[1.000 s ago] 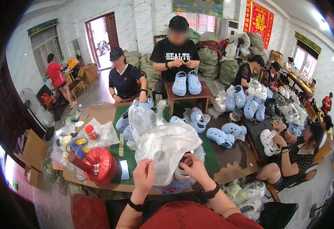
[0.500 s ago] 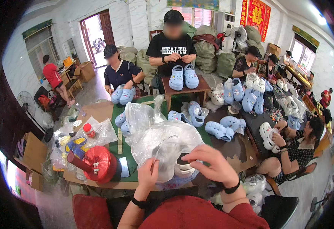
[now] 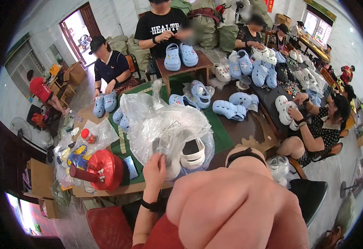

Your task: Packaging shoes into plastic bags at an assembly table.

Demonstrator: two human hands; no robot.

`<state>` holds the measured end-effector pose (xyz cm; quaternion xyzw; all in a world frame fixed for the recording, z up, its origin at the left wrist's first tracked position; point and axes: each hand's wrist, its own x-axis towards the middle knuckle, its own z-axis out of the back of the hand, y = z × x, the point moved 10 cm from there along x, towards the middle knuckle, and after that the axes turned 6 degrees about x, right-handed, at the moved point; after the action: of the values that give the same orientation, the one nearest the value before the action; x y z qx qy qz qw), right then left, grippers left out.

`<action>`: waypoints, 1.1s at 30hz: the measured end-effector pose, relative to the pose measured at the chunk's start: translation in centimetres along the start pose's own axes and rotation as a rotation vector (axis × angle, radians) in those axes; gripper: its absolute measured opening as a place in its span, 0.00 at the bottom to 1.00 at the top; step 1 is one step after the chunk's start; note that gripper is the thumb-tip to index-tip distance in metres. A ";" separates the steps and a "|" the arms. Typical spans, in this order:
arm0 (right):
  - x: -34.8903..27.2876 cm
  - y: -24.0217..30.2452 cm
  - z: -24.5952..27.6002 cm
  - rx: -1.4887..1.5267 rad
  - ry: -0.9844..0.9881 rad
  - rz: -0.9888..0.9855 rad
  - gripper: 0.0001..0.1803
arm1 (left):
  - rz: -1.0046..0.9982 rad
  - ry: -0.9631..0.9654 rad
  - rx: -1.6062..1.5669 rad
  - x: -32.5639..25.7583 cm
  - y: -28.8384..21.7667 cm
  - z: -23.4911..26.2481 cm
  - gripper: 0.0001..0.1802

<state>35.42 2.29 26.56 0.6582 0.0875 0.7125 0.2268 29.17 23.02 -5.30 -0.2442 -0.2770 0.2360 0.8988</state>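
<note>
Left hand [image 3: 154, 168] pinches the clear bag [image 3: 169, 128] at its near edge; white clogs [image 3: 192, 153] lie inside, right of the grip. Right hand [image 3: 231, 203] looms close, grip indeterminate. Red tape dispenser [image 3: 102, 170] crowds the left.

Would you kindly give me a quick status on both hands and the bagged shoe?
Left hand pinching the clear plastic bag. Right hand raised close to the camera, grip unclear. White clog inside the bag on the table. Right hand blocks the near view.
</note>
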 end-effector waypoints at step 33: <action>-2.4 -2.5 -3.2 0.307 -0.162 0.041 0.09 | 0.044 0.049 0.000 -0.9 0.3 0.7 0.07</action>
<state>32.88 3.94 22.95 0.7419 0.1634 0.6400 0.1154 27.96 22.97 -5.27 -0.2561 -0.2496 0.2499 0.8998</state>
